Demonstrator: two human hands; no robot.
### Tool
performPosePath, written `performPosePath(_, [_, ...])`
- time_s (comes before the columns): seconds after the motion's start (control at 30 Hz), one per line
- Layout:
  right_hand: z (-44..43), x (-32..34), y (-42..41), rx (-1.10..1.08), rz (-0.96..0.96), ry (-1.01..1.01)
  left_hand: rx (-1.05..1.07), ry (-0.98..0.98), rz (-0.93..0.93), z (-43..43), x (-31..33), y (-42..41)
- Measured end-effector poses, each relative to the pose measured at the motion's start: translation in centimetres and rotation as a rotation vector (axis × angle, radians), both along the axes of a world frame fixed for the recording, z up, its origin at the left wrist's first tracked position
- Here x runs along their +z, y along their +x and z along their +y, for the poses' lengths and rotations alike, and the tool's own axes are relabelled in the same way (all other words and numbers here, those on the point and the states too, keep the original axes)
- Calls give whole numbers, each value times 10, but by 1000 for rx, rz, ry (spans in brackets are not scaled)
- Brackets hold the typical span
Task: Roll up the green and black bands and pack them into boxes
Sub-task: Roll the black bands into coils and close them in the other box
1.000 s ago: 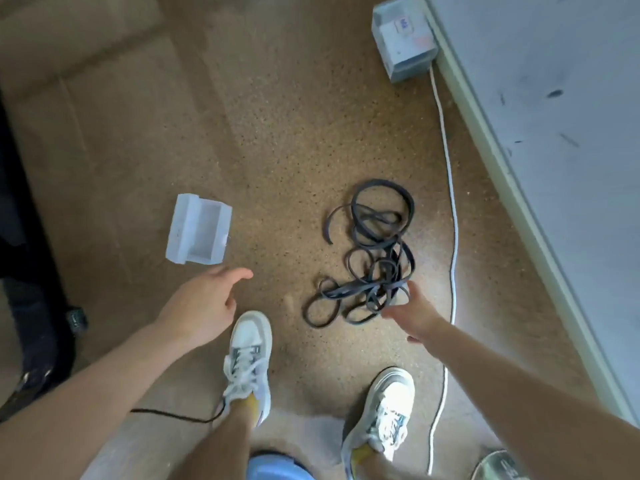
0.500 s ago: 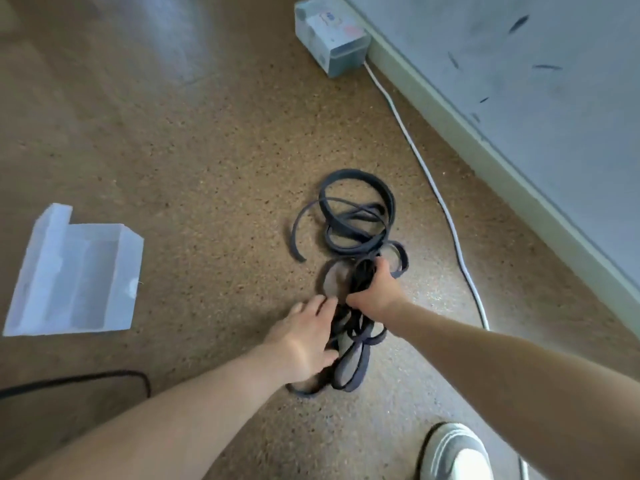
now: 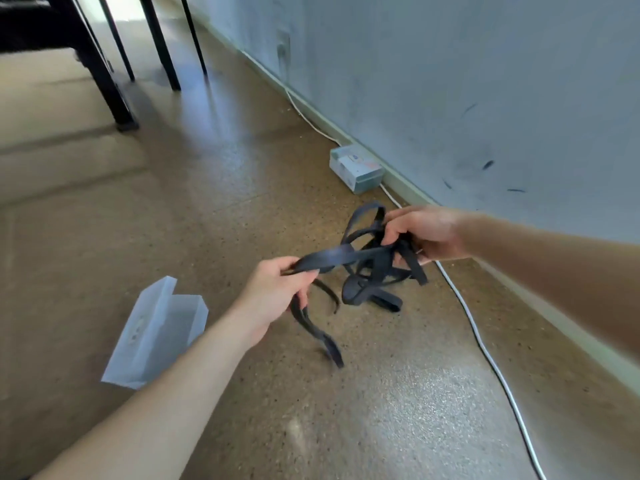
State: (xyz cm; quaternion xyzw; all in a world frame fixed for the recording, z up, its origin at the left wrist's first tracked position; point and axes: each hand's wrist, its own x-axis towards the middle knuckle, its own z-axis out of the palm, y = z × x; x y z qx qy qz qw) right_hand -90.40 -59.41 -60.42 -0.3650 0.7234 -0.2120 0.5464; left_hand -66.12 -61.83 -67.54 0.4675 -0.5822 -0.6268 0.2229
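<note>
Seen from a head-worn camera looking down at a speckled brown floor [image 3: 398, 410]; two bare forearms reach forward from the bottom of the view. The left hand [image 3: 277, 292] is nearest, its grip closed in a pinch around one strand of the black band [image 3: 370, 271]; a loose tail of the band hangs below that hand and curls down to the floor. The strand runs taut, up and to the right, to the right hand [image 3: 424, 233], whose grip is closed around a bunch of loops; the tangle hangs beneath that hand, its lowest loops resting on the floor.

Just left of the left forearm, an open translucent box [image 3: 156, 337] lies on the floor with its lid folded back; it appears to hold nothing. A white cable [image 3: 485, 351] trails along the floor to the right of the band. Further back, a second small box [image 3: 356, 169] sits against the skirting of the grey-blue wall [image 3: 485, 81]; it looks shut, and what is in it cannot be told. Black furniture legs [image 3: 162, 43] stand farthest away.

The task seems barely begun; the black band is still tangled, not rolled, and nothing is packed; no green band is in view.
</note>
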Motion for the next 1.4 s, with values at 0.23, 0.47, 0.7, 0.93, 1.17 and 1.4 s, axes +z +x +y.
performPosePath(0.23, [28,16,16,314,438,15,-101,-158,-44,9,87,42])
performPosePath(0.47, [85,109,48,464,715,-115,44,-611,-169,61,215,52])
performPosePath(0.7, [142,213,79,241,-177,-517,12,-478,429,118,330,42])
performPosePath(0.93, [168,203,138,325,-392,-661,100,-326,728,148,372,31])
performPosePath(1.17, [173,214,116,483,120,-590,351,-409,548,119,345,71])
performPosePath(1.4, [156,209,104,442,482,-517,449,-554,138,92,291,93])
